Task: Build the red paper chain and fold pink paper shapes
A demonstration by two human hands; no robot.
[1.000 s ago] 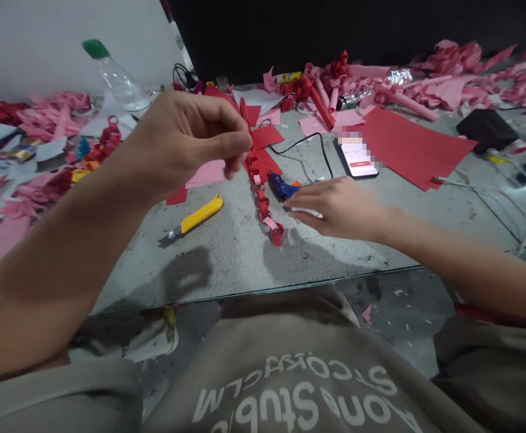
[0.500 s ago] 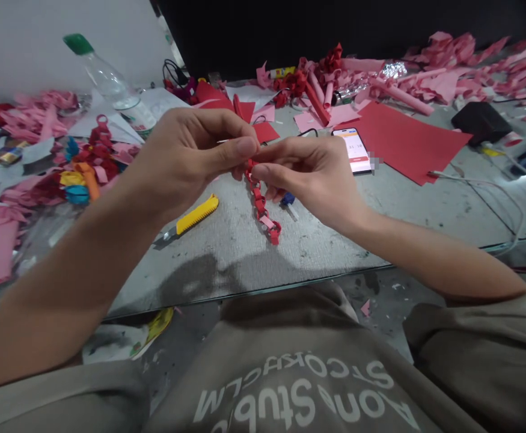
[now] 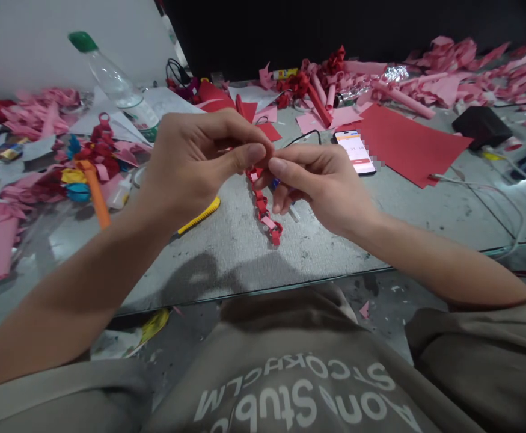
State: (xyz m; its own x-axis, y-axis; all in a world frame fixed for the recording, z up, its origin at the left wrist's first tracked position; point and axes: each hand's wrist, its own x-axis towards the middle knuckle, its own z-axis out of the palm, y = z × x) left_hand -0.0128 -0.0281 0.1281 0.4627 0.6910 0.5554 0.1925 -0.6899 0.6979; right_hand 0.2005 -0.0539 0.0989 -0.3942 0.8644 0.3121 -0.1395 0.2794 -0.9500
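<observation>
A chain of small red and pink paper links (image 3: 265,211) trails down the table, its upper end disappearing behind my fingers. My left hand (image 3: 199,156) is closed in a pinch at that upper end, thumb against forefinger. Fingertip to fingertip with it, my right hand (image 3: 319,180) also pinches, its other fingers curled beneath. Whatever lies between the right fingertips is hidden. A yellow utility knife (image 3: 202,215) lies left of the chain, partly covered by my left wrist. Under my right fingers a small blue object (image 3: 277,182) is partly visible.
A lit phone (image 3: 355,150) and red paper sheets (image 3: 413,144) lie to the right, near a black block (image 3: 481,127) with cables. Pink scraps (image 3: 452,57) pile along the back. At the left stand a green-capped bottle (image 3: 113,81) and colourful paper pieces (image 3: 80,180).
My right fingertips have shifted rightward, away from the chain's top. The left fingertips moved a little right too, and my left forearm now covers part of the knife.
</observation>
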